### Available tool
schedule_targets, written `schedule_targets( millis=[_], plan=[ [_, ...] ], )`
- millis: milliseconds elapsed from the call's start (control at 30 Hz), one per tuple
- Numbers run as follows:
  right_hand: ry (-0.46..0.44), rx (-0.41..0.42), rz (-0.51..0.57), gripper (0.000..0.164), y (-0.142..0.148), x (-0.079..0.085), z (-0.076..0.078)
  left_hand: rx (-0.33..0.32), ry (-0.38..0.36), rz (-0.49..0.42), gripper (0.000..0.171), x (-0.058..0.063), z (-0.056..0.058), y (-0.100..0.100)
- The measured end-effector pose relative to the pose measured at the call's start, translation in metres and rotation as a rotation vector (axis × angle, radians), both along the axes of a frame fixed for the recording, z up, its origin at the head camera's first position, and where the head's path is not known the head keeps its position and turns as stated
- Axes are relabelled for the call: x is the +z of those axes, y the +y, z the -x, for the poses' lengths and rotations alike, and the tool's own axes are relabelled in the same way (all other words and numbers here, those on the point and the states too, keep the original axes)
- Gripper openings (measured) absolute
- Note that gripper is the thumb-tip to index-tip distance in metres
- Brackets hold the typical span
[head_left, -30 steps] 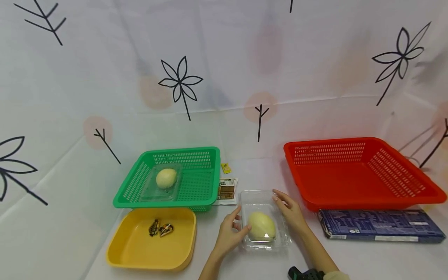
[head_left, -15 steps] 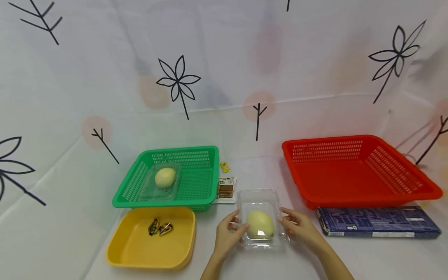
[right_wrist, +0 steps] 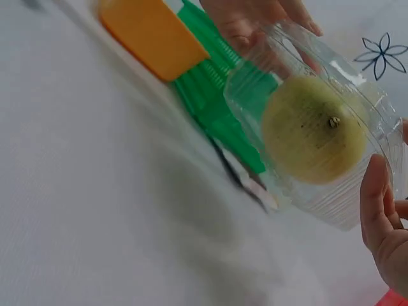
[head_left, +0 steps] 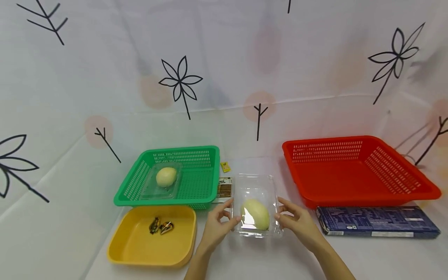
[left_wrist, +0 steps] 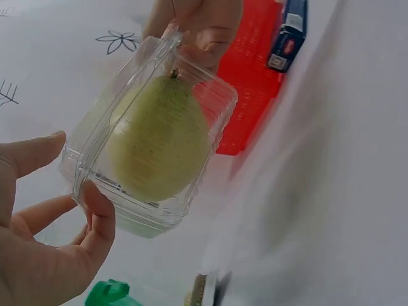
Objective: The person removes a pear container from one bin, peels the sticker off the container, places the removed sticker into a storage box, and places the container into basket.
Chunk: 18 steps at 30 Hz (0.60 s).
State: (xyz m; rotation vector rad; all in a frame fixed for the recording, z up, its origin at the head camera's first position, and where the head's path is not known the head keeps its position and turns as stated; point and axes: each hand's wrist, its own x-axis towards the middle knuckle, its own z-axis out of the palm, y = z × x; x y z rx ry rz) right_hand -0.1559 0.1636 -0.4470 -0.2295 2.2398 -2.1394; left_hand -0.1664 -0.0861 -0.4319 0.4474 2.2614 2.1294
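A clear plastic clamshell box (head_left: 252, 184) is held between both hands, lid shut, over the white table at the middle. Inside lies a pale yellow-green melon (head_left: 257, 216), its short stem visible in the left wrist view. My left hand (head_left: 216, 226) pinches the box's left edge between thumb and fingers. On the opposite edge, my right hand (head_left: 298, 221) grips with thumb and fingertips. A similar pale melon (head_left: 166, 177) sits in another clear box (head_left: 149, 191) inside the green basket (head_left: 199, 202).
In front of the green basket stands a yellow tray (head_left: 143, 254) with wrapped candies (head_left: 166, 227). A red basket (head_left: 329, 182) is at the right, with a dark blue box (head_left: 378, 222) before it. A brown-and-white packet (head_left: 224, 189) and a small yellow sachet (head_left: 225, 167) lie beside the green basket.
My right hand has slid from the box's far right corner to its right side. Both hands have raised the box off the table and shifted it slightly left, with the melon inside.
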Motion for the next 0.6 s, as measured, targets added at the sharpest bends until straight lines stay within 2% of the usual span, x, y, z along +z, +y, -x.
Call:
schedule_targets(
  millis=[167, 233, 333, 433, 600],
  plan=[
    [0.069, 0.054, 0.100, 0.062, -0.012, 0.021, 0.010, -0.003, 0.078, -0.057, 0.053, 0.022, 0.006, -0.013],
    [0.094, 0.083, 0.129, 0.063, -0.018, 0.030, 0.016, 0.029, 0.125, -0.070, 0.050, 0.029, 0.008, -0.018],
    [0.109, 0.105, 0.135, 0.064, -0.028, 0.042, 0.024, 0.090, 0.158, -0.094, 0.045, 0.041, 0.013, -0.024],
    [0.113, 0.115, 0.129, 0.065, -0.041, 0.052, 0.034, 0.151, 0.161, -0.111, 0.042, 0.051, 0.018, -0.032],
    [0.103, 0.106, 0.106, 0.064, -0.063, 0.065, 0.054, 0.245, 0.124, -0.109, 0.040, 0.063, 0.031, -0.047]
  ],
)
